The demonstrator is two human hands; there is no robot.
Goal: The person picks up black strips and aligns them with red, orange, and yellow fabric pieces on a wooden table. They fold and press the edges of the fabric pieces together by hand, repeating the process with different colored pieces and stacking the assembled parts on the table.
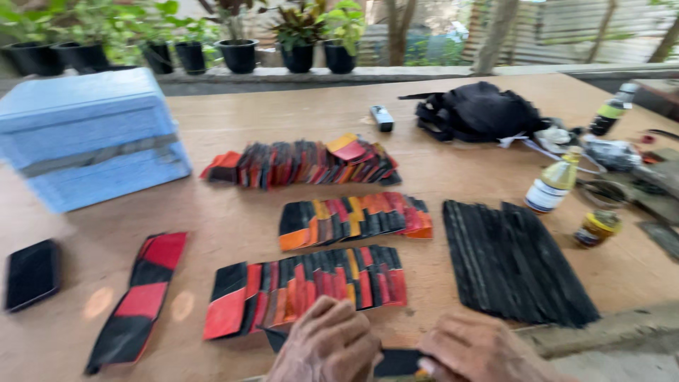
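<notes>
Left hand [327,345] at the bottom edge of the view, knuckles up, fingers curled down onto a black strip [396,361] that lies flat on the wooden table [233,127]. Right hand [481,350] just beside it, fingertips pinching the same strip at its other side. Both hands are grasping the strip; it spans the gap between them, at the near table edge.

Just beyond the left hand: a fanned row of red, orange and black pieces [305,288], overlapping like tiles. Behind that, a second fanned row [355,219], then a third row [300,164] further back.

Right of the rows: a flat stack of black strips [518,263], laid side by side. Beside it a small jar with yellow lid [596,228] and a pale bottle [551,185].

Left: a long red-and-black piece [138,298] lying alone, and a black rectangular pad [31,274] near the table's left edge. A light blue foam box [88,138] at the far left.

Far side: black bag [477,111], dark potted plants [238,44] along a ledge. View is motion-blurred.
</notes>
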